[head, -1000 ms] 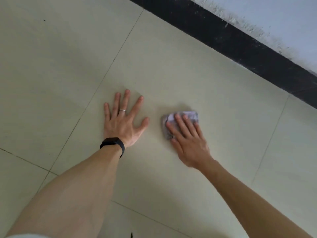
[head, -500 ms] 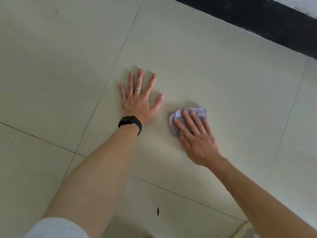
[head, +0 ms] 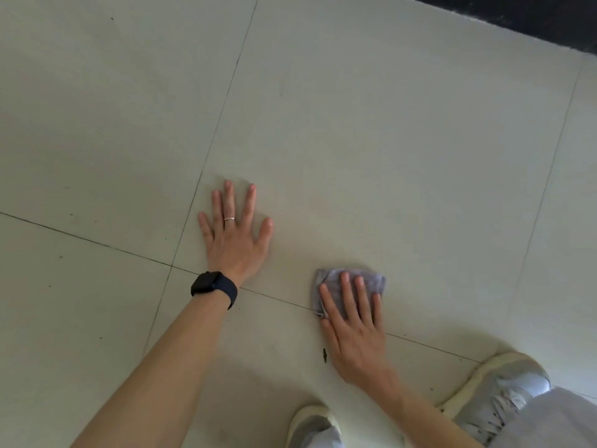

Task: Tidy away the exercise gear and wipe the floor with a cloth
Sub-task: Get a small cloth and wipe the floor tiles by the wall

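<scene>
your right hand (head: 355,334) pressed flat, fingers straight, on the grey cloth (head: 350,287) over a floor (head: 387,156) grout line (probably folded); your left hand (head: 234,236) lay spread on the tile.

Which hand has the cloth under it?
The right hand, fingers flat on the grey cloth; the left hand, wearing a ring, lies on bare floor.

Floor (head: 403,140): pale tiles, dark grout lines crossing.
Cloth (head: 331,278): lying crumpled on a grout line — right hand (head: 355,337) pressing it.
Left hand (head: 234,240): resting flat, fingers spread.
</scene>
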The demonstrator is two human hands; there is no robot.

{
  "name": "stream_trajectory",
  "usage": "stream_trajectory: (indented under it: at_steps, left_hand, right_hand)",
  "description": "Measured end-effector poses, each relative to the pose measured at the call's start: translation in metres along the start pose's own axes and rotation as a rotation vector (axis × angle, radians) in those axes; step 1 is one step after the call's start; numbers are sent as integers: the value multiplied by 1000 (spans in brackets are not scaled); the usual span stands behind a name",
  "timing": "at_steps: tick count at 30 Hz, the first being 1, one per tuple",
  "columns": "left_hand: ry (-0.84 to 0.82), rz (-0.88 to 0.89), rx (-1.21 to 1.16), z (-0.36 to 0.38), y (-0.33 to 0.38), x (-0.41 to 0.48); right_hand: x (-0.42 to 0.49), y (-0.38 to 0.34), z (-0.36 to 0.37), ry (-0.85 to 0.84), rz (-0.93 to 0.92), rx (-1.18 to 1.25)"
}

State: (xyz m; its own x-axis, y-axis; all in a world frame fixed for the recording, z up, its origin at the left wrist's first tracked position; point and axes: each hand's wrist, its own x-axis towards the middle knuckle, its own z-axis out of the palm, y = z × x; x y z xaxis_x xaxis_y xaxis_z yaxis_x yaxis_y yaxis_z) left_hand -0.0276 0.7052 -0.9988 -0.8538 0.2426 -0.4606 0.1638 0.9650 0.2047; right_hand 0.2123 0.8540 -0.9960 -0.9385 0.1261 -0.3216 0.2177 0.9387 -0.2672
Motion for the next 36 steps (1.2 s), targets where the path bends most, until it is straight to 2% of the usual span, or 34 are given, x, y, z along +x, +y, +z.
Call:
stream_trajectory:
  at_steps: [2, 3, 6, 7, 8, 9, 10, 13, 15, 16, 17, 20, 21, 22, 23, 26, 28, 30, 33, 35, 36]
  left_hand:
    - [-46, 18, -28, -4, -1, 2]
    - [-64, 29, -35, -6, -1, 2]
    - [-124, 29, -49, -12, -2, 4]
    - [-145, 31, -59, -14, -2, 5]
    - [-156, 40, -80, -18, -3, 4]
    - [-140, 57, -112, -22, -5, 3]
    - [-91, 82, -139, -27, -10, 1]
    - [110, 133, -34, -41, -37, -6]
    - [120, 87, 67, -45, -63, -8]
    - [91, 62, 103, -46, -77, -9]
    - [58, 49, 135, -45, -88, -9]
    - [17, 70, 195, -45, -105, -13]
    - [21, 78, 200, -45, -106, -13]
    - [25, 83, 205, -46, -104, -13]
    - [28, 83, 212, -47, -103, -13]
    - [35, 77, 217, -49, -101, -11]
    - [45, 79, 256, -48, -101, -10]
    - [52, 79, 266, -47, -100, -11]
    - [114, 67, 202, -48, -95, -9]
    - [215, 53, 133, -52, -86, 0]
    - [260, 35, 89, -54, -79, 7]
  right_hand:
    - [31, 27, -16, -25, -164, -24]
    - [53, 42, -27, -11, -135, -19]
    - [129, 65, -57, 77, 292, 115]
    - [143, 57, -61, 107, 398, 150]
    - [148, 42, -59, 127, 420, 146]
    - [142, 23, -51, 123, 352, 106]
    - [129, 1, -40, 91, 202, 56]
    - [82, -32, -15, 0, -352, -63]
    - [101, -17, -20, -25, -527, -101]
    - [120, -9, -25, -16, -529, -125]
    - [141, -3, -32, 10, -461, -122]
    - [198, -12, -52, 69, -4, 47]
    - [202, -26, -51, 86, 84, 74]
    - [197, -43, -45, 104, 91, 56]
    - [182, -60, -35, 116, -1, 25]
    - [121, -84, -7, -7, -544, -95]
    - [133, -73, -12, -67, -666, -124]
    - [179, -63, -27, -10, -511, -104]
    - [235, -50, -54, 44, -118, -12]
    - [225, -55, -51, 64, -103, -36]
    - [204, -57, -45, 59, -211, -76]
